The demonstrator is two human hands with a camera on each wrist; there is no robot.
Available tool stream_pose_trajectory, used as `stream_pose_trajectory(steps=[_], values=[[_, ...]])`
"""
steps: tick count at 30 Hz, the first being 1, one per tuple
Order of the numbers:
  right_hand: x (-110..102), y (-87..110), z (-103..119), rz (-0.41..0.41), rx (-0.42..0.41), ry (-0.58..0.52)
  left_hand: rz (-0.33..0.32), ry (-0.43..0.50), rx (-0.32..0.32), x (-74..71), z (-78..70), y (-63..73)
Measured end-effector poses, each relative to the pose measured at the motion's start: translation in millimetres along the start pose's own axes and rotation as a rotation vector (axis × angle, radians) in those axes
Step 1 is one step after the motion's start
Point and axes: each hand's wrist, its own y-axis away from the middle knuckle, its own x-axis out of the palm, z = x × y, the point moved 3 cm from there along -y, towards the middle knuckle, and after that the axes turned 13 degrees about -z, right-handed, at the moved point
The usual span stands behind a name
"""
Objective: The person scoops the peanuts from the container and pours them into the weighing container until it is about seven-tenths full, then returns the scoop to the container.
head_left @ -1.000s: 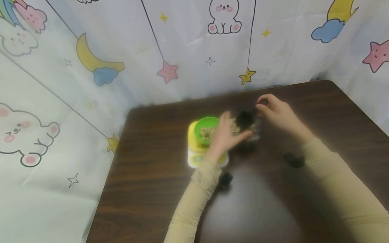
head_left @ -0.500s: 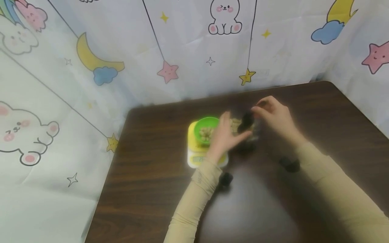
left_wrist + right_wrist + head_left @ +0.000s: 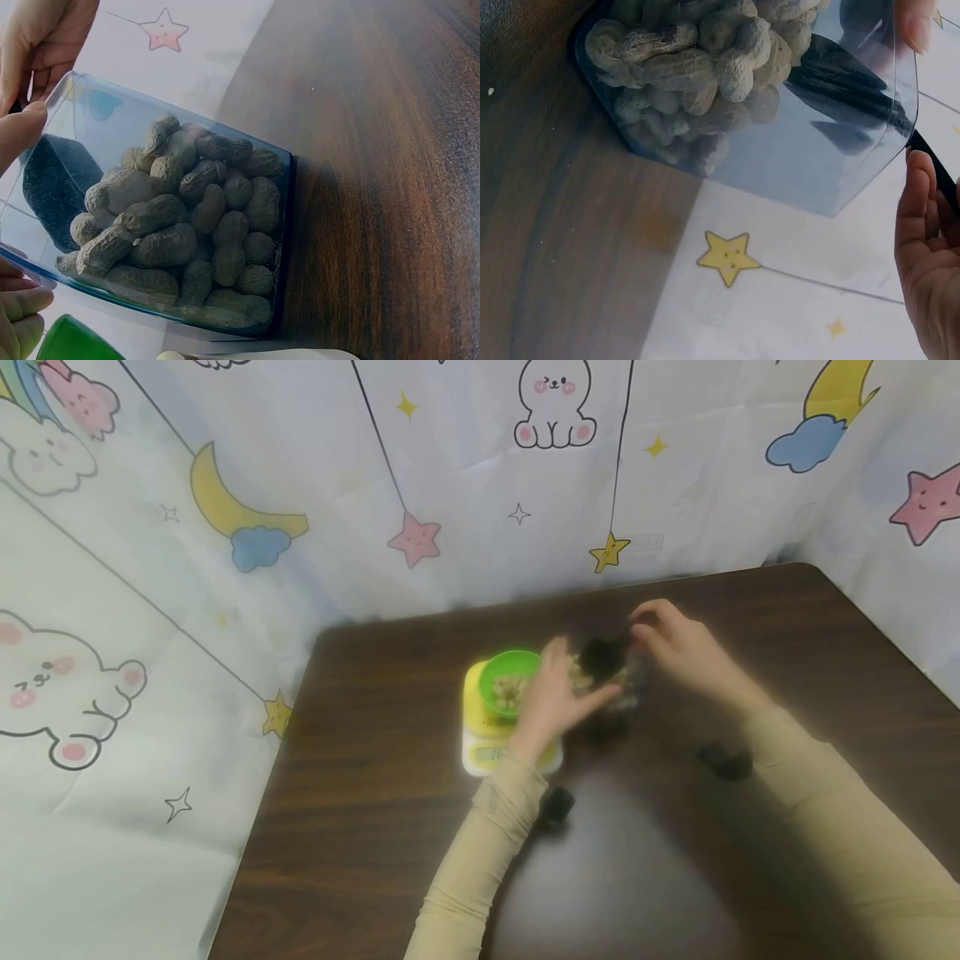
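Observation:
My left hand (image 3: 551, 702) holds a clear plastic container (image 3: 214, 120), its thumb on one side and its fingers on the other. Unshelled peanuts (image 3: 180, 225) fill the lower part of the container. My right hand (image 3: 678, 643) pinches the thin handle of a black scoop (image 3: 836, 82) above the rim. The scoop's broad end is inside the container, beside the peanuts. To the left, a green bowl (image 3: 517, 662) with several peanuts in it sits on a yellow and white kitchen scale (image 3: 472, 722). Part of the bowl and scale is hidden behind my left hand.
Everything stands on a dark wooden table (image 3: 360, 793). A white cloth (image 3: 465, 468) printed with stars and bears hangs behind its far edge. Blurred dark shapes show by both forearms, one near the left wrist (image 3: 557, 806) and one near the right sleeve (image 3: 726, 762).
The right hand and scoop shifted slightly left and turned half a second ago, then moved back right. The left hand, container and scale have stayed in place.

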Motion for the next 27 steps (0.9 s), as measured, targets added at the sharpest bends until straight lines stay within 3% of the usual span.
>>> stream_pose_trajectory(steps=[7,12,20,27], values=[[-3,-1.3,-11,-0.048,0.142,-0.042,-0.01,-0.015,0.002,1.8,-0.6,0.6],[-1,-1.6,-15,-0.039,0.192,-0.116,-0.012,0.008,-0.022,1.6,-0.9,1.3],[-4,1.6,-15,0.022,0.129,-0.095,-0.015,0.025,-0.027,1.4,-0.6,1.8],[-4,3.3,-3,-0.048,0.104,-0.07,-0.024,0.013,-0.015,3.1,-1.3,1.7]])
